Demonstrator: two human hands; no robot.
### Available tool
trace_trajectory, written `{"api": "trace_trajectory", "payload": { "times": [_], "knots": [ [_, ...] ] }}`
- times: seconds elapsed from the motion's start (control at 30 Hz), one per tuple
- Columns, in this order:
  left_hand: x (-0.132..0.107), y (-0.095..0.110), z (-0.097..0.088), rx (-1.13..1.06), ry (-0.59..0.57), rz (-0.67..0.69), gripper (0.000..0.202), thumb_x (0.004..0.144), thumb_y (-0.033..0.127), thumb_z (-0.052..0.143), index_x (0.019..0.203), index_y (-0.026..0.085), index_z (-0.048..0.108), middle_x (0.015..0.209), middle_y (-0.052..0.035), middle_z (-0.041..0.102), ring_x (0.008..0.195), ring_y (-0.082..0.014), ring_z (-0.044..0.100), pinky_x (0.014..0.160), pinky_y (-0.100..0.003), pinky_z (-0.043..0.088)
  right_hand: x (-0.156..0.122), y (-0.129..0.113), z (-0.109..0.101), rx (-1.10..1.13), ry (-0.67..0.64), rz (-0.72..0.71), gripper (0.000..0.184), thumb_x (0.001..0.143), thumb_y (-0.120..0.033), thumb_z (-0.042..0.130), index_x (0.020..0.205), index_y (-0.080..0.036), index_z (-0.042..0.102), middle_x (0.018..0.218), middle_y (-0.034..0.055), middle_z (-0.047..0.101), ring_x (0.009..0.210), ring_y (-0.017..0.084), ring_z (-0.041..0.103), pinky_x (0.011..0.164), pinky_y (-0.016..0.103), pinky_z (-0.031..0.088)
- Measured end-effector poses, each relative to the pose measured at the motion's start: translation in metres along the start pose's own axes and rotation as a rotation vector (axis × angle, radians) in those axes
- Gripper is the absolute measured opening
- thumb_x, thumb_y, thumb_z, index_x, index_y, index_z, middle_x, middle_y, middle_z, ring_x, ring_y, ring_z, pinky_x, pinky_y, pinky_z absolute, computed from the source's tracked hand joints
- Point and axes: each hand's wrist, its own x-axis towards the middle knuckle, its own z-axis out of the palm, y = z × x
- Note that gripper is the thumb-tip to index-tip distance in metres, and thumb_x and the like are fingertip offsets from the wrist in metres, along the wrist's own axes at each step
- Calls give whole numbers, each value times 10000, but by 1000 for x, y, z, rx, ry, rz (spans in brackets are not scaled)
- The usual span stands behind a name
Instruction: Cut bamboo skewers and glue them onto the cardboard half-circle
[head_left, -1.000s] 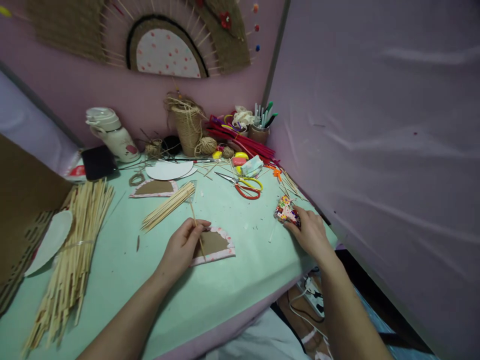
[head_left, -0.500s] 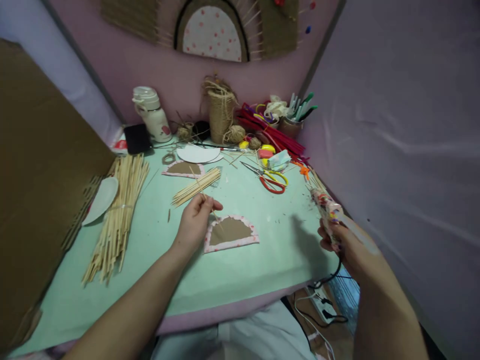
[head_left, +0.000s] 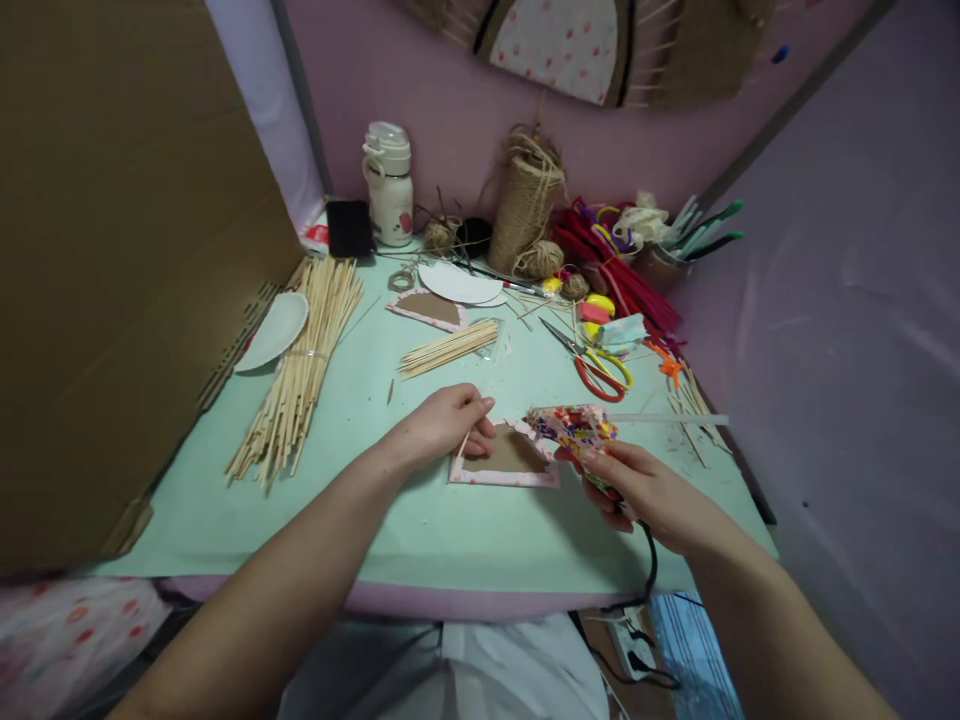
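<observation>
My left hand point(head_left: 450, 420) is closed on a thin wooden stick point(head_left: 463, 443), which slants down to the left edge of a half-round cardboard piece point(head_left: 514, 455). This piece lies flat and has a pink-spotted white fabric border. My right hand point(head_left: 634, 480) is wrapped around the handle of a flower-patterned glue gun point(head_left: 574, 424). Its nozzle points left, just over the curved top edge of the cardboard; contact cannot be made out. A clear glue stick point(head_left: 675, 419) juts from the back of the gun, and a black cord hangs below.
Behind my left hand lie a small pile of sticks point(head_left: 450, 347) and a second half-round piece point(head_left: 427, 308). A large stick bundle point(head_left: 300, 375) is at left, beside a cardboard wall point(head_left: 135, 250). Scissors point(head_left: 592, 365), twine point(head_left: 525, 205) and a bottle point(head_left: 391, 195) sit farther back.
My right hand has brought the glue gun left from the table's right side to the cardboard piece. My left hand has lowered the stick toward that piece. The view has shifted.
</observation>
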Motion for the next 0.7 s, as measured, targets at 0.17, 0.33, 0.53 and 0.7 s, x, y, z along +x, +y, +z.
{"api": "trace_trajectory", "payload": {
  "times": [0.17,0.33,0.53,0.7],
  "knots": [
    [6,-6,3,56,4,3,246,939,302,472,737,163,466,767,-51,664,633,-131,670,665,-307,556,7,-13,3,-106,-56,82,485,797,-655,522,801,-171,516,566,-53,446,421,77,434,388,217,298],
    [8,-8,3,90,-3,8,236,931,322,474,751,169,467,802,-56,671,639,-135,666,663,-320,560,13,-21,2,-143,-75,158,502,758,-673,542,785,-173,510,570,-48,457,417,80,444,389,219,333],
    [10,-10,3,145,-12,24,237,926,320,463,736,178,458,748,-51,663,638,-136,649,667,-328,555,21,-29,1,-209,-109,167,503,782,-657,528,841,-158,562,567,-40,469,431,90,459,398,220,364],
    [12,-12,3,157,-12,30,234,929,309,450,738,175,460,742,-51,654,630,-138,647,661,-335,560,25,-34,2,-223,-137,173,527,768,-678,533,818,-156,575,549,-43,444,427,90,434,396,228,372]
  ]
}}
